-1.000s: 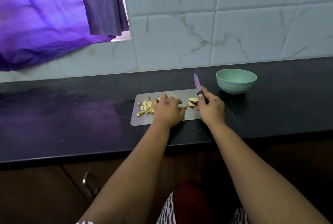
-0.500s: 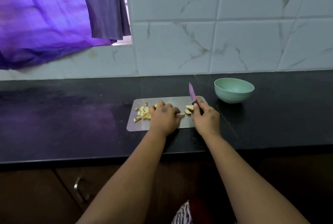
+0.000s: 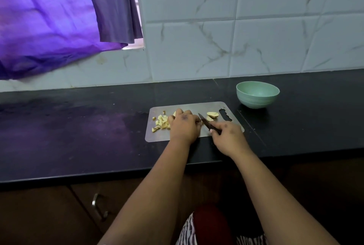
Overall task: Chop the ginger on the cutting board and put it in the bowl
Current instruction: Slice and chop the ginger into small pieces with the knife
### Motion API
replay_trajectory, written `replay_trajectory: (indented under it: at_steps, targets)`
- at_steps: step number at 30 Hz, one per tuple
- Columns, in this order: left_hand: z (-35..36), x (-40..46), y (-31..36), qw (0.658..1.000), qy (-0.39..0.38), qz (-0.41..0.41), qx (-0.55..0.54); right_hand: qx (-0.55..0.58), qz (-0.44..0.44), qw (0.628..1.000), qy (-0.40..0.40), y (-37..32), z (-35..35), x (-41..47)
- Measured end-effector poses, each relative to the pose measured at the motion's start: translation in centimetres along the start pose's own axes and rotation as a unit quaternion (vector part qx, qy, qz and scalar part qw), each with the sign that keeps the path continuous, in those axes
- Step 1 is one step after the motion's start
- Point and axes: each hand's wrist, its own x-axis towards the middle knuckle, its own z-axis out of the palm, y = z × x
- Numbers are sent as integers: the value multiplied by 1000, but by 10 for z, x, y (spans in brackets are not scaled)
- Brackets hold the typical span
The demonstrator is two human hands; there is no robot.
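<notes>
Steel-grey and thin, the cutting board (image 3: 189,107) lies on the black bench (image 3: 78,136) near its front edge, with a slotted handle hole at its right end. The left hand (image 3: 184,125) rests knuckles-up on the middle of the board, fingers curled down and bunched over a piece of ginger at their tips; the piece itself is almost wholly hidden under them, so how firmly it is pinned cannot be told. The left forearm runs straight up from the lower middle of the view to the board's front edge. The right hand (image 3: 228,136) sits at the board's front right corner, fingers and thumb wrapped round the dark handle of a knife (image 3: 205,121). The blade slants up and left from that hand, low over the board, its tip just beside the left fingertips. The right wrist is bent inward, the forearm coming in from the lower right.

Chopped ginger bits (image 3: 162,122) lie heaped on the left part of the board, touching the left hand's outer side. Two larger ginger slices (image 3: 212,115) lie toward the board's right end, just beyond the blade. A green bowl (image 3: 257,95) stands on the bench off the board's back right corner, near it but apart.
</notes>
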Motion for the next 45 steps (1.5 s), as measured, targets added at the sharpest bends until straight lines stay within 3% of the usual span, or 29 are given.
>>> replay_trajectory:
  at_steps: [16,29,33,37,45]
  targets:
    - [0,3,-1,999,-12,-5,-33,-35,-7,999,-33,-7,3,3]
    - [-1,3,-4,998,-5,-48,-41,-235,17,959,-159,-22,-24,18]
    - [-2,2,-4,997,-6,-60,-57,-222,11,961,-164,-27,-46,4]
    - [-1,2,-6,995,-8,-57,-82,-89,18,994,-52,-24,-36,-11]
    - [-2,2,-6,996,-18,-52,-67,-64,2,996,-57,-21,-6,-3]
